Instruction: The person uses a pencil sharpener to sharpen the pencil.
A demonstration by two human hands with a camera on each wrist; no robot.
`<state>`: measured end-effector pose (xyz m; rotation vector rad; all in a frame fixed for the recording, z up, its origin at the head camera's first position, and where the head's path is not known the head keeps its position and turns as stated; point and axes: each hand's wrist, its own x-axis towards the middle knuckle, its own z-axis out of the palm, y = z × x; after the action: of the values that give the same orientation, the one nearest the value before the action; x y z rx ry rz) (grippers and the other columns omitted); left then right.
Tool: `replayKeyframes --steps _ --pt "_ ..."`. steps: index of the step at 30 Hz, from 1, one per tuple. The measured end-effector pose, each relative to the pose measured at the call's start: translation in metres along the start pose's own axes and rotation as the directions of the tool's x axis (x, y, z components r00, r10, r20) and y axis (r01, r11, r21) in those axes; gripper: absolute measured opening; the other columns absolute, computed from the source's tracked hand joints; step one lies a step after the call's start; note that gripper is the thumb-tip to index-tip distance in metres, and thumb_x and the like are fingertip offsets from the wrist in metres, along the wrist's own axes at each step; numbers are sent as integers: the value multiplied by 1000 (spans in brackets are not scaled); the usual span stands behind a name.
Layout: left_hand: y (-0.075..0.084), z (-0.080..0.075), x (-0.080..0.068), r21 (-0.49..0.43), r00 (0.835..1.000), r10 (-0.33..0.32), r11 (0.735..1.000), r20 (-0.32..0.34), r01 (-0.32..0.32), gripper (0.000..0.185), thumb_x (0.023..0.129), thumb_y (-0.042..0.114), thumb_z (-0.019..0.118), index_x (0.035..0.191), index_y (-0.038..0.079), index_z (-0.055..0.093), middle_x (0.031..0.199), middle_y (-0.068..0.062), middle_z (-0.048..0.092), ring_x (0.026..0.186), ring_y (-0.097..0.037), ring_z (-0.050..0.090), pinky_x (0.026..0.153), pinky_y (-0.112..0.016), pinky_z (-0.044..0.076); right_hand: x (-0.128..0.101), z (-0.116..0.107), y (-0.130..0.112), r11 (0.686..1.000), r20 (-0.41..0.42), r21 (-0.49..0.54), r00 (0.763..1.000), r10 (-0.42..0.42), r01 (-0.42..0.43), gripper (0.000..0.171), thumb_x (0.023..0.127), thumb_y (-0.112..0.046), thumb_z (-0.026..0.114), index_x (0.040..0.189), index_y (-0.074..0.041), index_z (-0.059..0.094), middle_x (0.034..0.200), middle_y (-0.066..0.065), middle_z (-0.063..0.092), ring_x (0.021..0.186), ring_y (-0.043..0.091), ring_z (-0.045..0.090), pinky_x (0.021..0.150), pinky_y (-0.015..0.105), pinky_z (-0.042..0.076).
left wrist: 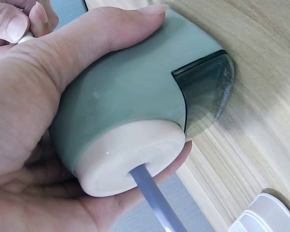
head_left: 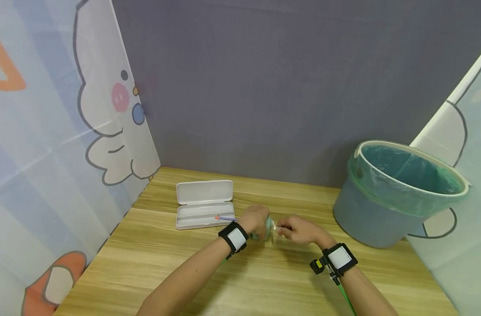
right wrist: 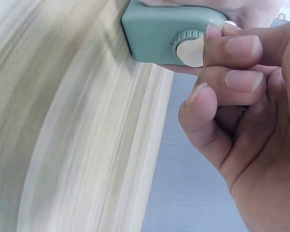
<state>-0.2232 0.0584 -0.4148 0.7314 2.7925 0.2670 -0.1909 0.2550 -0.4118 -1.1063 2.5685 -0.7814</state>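
Note:
My left hand [head_left: 256, 220] grips a green hand-crank pencil sharpener [left wrist: 135, 87], thumb over its top and fingers underneath. A dark see-through shavings drawer [left wrist: 208, 89] shows on one side of the body. Out of the round cream front [left wrist: 111, 169] sticks a purple pencil [left wrist: 157, 199], its reddish end [head_left: 217, 217] pointing left in the head view. My right hand [head_left: 301, 229] pinches the cream crank [right wrist: 190, 52] on the opposite face of the sharpener, beside a ribbed green ring. The crank's knob is mostly hidden by the fingers.
A white pencil case [head_left: 204, 193] lies with its lid up, left of the sharpener; the pencil overlaps its right edge in the head view. On the right stands a grey-blue bin [head_left: 371, 215] with a green liner. A grey wall [head_left: 264, 87] backs the wooden table [head_left: 153, 263].

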Motion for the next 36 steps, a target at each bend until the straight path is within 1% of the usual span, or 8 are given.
replayKeyframes --steps 5,11,16,18,22,25,31,36 --pt "0 0 0 5 1000 -1 1000 2 1 39 65 20 98 90 14 68 81 3 63 70 -15 56 61 -26 50 1 -3 0 1000 6 -4 1000 6 -6 28 107 -14 52 87 0 64 65 -14 38 52 -4 31 54 18 34" --pt "1 1 -1 2 1000 -5 1000 16 5 40 68 19 97 96 14 68 81 3 62 70 -14 55 61 -26 50 6 -9 4 1000 -45 -16 999 -10 9 27 108 -12 50 83 -12 61 61 -14 36 49 -4 28 52 18 33" --pt "2 2 -3 8 1000 6 1000 25 -6 40 69 20 97 95 14 67 80 4 62 69 -14 55 60 -26 50 7 -12 6 999 -36 -15 999 32 -32 28 108 -14 48 83 -17 59 62 -13 38 49 -3 30 52 19 33" --pt "3 3 -3 17 1000 12 1000 24 -12 41 69 21 97 96 14 66 81 3 62 69 -14 55 61 -26 50 7 -13 6 999 -33 -17 999 42 -43 28 108 -14 48 83 -15 60 62 -13 39 50 -2 30 53 19 34" --pt "2 2 -2 28 1000 17 999 17 -18 43 69 22 97 98 14 67 81 3 62 70 -14 55 61 -26 50 10 -14 7 998 -38 -45 999 39 -41 29 108 -13 48 84 -4 62 64 -12 39 51 -1 31 54 20 34" --pt "2 0 -2 35 1000 17 999 19 -17 42 69 22 96 97 14 67 82 3 63 70 -14 56 62 -26 50 13 -16 8 997 -36 -61 998 41 -44 29 108 -13 49 84 0 61 65 -12 38 52 -1 31 56 20 34" --pt "2 -2 -1 53 999 19 998 28 -21 40 70 23 96 96 14 68 83 4 64 71 -13 57 64 -26 51 16 -18 8 997 -26 -52 998 56 -57 30 108 -13 48 84 0 60 65 -11 38 52 0 31 56 20 34" --pt "1 -3 0 49 999 13 999 34 -15 42 70 25 96 99 14 67 83 4 64 72 -13 57 65 -26 52 19 -18 11 998 -35 -55 999 39 -41 29 108 -12 48 83 -2 60 65 -11 39 53 -1 31 55 20 34"
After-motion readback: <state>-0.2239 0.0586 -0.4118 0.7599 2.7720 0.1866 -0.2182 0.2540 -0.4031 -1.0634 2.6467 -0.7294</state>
